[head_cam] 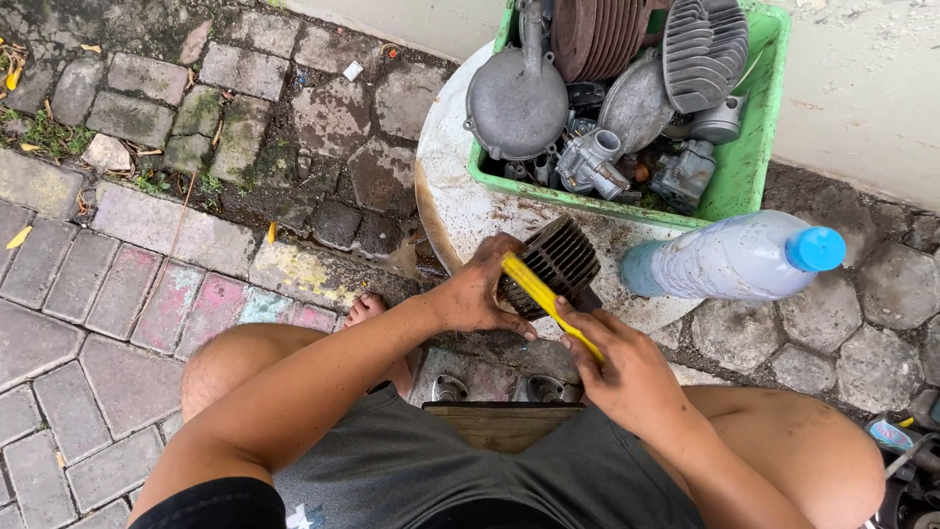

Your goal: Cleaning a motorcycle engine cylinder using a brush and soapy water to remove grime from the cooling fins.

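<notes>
Finned cylinder (553, 263) under a yellow brush (548, 302)
Left hand (477, 292) grips the cylinder; right hand (627, 377), just below it, clasps the brush.

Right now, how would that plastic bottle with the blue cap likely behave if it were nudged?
The bottle lies on its side on the round tray, so it would probably roll. Its body overhangs the rim, so it may drop off. It looks light.

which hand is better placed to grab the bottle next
Right, probably. The right hand lies nearer the plastic bottle, which rests on its side at the right of the round white surface, though its grip holds the yellow brush. The left hand steadies the finned cylinder.
</notes>
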